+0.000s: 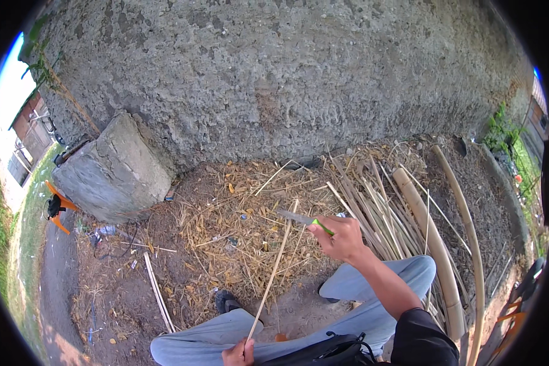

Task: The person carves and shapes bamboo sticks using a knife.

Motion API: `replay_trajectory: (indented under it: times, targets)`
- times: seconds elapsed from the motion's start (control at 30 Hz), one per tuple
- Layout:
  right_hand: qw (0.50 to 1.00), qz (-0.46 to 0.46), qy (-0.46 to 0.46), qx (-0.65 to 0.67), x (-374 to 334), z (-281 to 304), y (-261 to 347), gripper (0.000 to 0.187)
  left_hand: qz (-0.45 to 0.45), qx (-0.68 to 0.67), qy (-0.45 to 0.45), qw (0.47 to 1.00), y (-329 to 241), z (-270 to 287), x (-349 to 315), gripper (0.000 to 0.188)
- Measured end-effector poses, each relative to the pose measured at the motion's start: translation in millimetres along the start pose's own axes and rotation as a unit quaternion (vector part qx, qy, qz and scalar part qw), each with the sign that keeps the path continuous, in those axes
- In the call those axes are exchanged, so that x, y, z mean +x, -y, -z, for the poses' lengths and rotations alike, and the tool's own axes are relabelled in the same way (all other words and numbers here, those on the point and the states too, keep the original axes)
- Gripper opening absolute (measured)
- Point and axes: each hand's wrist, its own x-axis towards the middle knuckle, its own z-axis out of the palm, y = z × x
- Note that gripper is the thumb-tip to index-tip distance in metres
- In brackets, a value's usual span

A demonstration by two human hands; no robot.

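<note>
The far side is filled by a rough grey wall (287, 79), and at its foot the ground (122, 299) is littered with dry leaves and shavings. On the far left a concrete block (119, 174) is set against the wall. On the near side the person's legs (372, 305), clad in pale trousers, are bent and spread. To the right a pile of split strips (372, 210) is laid on the ground, flanked by a thick pole (430, 244) and, farther right, a thinner, curved pole (460, 213). Between the knees one long strip (274, 268) is held at its near end, slanting away, with the fingers of the left hand (238, 354) closed around it. By the right hand (341, 238) a knife (296, 217) is gripped, its green handle wrapped by the fingers. Its blade is pointed left and seen crossing the strip near the far end; whether they touch cannot be told.
</note>
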Motion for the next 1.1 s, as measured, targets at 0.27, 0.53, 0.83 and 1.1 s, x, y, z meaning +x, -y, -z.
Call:
replay_trajectory:
  times: [0.27,0.53,0.83,1.1]
  targets:
    - [1.000,0.018,-0.018,-0.004,0.9,0.1,-0.2,0.023,-0.006,-0.087,0.019,0.996,-15.6,11.1,-2.2,0.026]
    - [0.999,0.005,-0.030,-0.046,11.4,-18.1,-15.6,0.025,-0.204,0.044,-0.077,0.975,29.2,-15.2,8.7,0.025]
    - [0.961,-0.250,-0.051,-0.106,28.0,11.9,-62.0,0.034,0.097,-0.023,0.051,0.994,11.6,16.2,-6.1,0.030]
    - [0.998,-0.030,-0.029,0.056,-2.8,-21.2,15.2,0.022,-0.217,0.048,-0.162,0.962,-4.7,4.6,3.2,0.021]
